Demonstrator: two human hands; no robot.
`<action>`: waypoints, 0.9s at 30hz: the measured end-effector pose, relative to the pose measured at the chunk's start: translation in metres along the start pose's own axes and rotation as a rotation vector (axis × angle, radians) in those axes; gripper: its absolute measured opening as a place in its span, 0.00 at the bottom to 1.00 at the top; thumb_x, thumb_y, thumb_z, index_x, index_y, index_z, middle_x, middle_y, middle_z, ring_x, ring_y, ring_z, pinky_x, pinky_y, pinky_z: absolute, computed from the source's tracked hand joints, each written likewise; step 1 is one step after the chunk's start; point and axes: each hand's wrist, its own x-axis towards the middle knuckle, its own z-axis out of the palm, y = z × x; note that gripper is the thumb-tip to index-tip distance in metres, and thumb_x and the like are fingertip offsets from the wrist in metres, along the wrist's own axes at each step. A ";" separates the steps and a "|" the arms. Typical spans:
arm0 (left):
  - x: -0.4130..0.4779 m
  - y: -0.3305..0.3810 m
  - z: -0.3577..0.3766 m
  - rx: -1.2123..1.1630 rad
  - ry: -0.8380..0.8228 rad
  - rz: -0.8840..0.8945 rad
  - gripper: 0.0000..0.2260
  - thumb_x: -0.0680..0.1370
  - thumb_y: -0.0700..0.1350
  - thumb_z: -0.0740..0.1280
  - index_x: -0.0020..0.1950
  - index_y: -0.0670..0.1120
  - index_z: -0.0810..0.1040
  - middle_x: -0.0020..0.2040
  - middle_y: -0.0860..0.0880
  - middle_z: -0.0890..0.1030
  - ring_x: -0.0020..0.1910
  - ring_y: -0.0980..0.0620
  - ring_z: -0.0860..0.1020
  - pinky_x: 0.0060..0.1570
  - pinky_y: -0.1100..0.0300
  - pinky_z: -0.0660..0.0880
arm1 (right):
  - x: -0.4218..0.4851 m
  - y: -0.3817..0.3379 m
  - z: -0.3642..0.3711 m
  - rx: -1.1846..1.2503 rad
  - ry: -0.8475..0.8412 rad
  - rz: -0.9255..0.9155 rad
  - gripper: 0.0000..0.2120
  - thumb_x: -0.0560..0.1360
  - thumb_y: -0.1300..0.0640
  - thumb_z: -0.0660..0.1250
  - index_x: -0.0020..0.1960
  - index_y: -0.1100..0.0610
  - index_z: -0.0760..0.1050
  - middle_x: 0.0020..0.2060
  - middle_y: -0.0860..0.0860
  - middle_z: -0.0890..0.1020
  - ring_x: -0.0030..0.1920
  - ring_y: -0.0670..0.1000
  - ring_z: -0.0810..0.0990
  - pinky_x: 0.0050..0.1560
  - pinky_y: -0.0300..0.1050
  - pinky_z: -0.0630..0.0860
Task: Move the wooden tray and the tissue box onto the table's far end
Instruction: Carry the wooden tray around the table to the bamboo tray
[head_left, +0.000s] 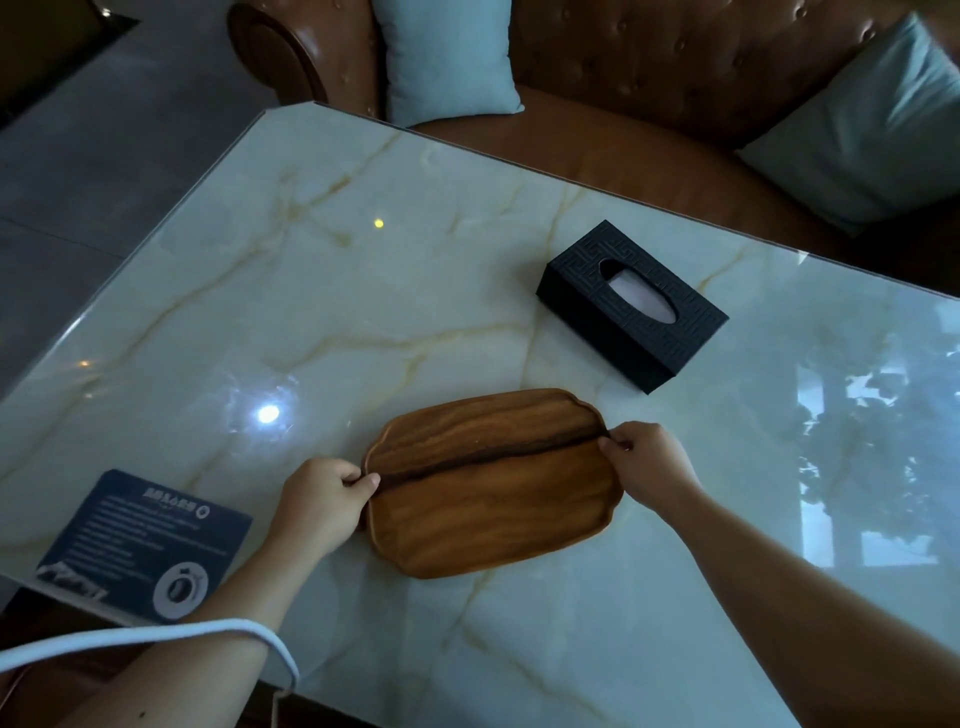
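**Wooden tray gripped at both ends**

Wooden tray (493, 483) is lying flat on the marble table (322, 291), near the person's edge. The left hand (322, 501) is pinching its left rim, thumb on top, while the right hand (647, 457) is closing on its right rim likewise. The black tissue box (631, 304) is sitting just beyond the tray. A dark printed card (145, 543) is lying at the table's left corner. A brown leather sofa (649, 78) with pale cushions (441, 57) is standing past the far end.

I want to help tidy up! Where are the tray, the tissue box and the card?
wooden tray (493, 483): head view, middle of its inside.
tissue box (631, 306): head view, top face beside the slot.
dark card (145, 540): head view, its printed face.
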 end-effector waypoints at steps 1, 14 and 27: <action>0.000 0.004 0.003 -0.009 -0.004 0.007 0.14 0.73 0.47 0.71 0.33 0.39 0.80 0.29 0.37 0.81 0.30 0.40 0.82 0.38 0.43 0.82 | -0.005 0.006 -0.004 0.027 0.014 0.015 0.08 0.78 0.56 0.64 0.42 0.54 0.78 0.36 0.50 0.79 0.38 0.51 0.76 0.32 0.39 0.67; -0.030 0.106 0.069 0.105 -0.073 0.151 0.16 0.74 0.46 0.71 0.31 0.38 0.75 0.24 0.39 0.72 0.31 0.38 0.81 0.38 0.44 0.81 | -0.049 0.125 -0.065 0.277 0.160 0.122 0.08 0.77 0.58 0.65 0.48 0.58 0.82 0.38 0.51 0.82 0.43 0.55 0.80 0.42 0.45 0.72; -0.130 0.256 0.199 0.041 -0.187 0.155 0.10 0.76 0.43 0.69 0.39 0.39 0.85 0.35 0.40 0.86 0.31 0.47 0.85 0.35 0.56 0.82 | -0.088 0.303 -0.174 0.349 0.255 0.178 0.07 0.76 0.59 0.66 0.43 0.57 0.82 0.34 0.49 0.81 0.38 0.52 0.78 0.34 0.39 0.70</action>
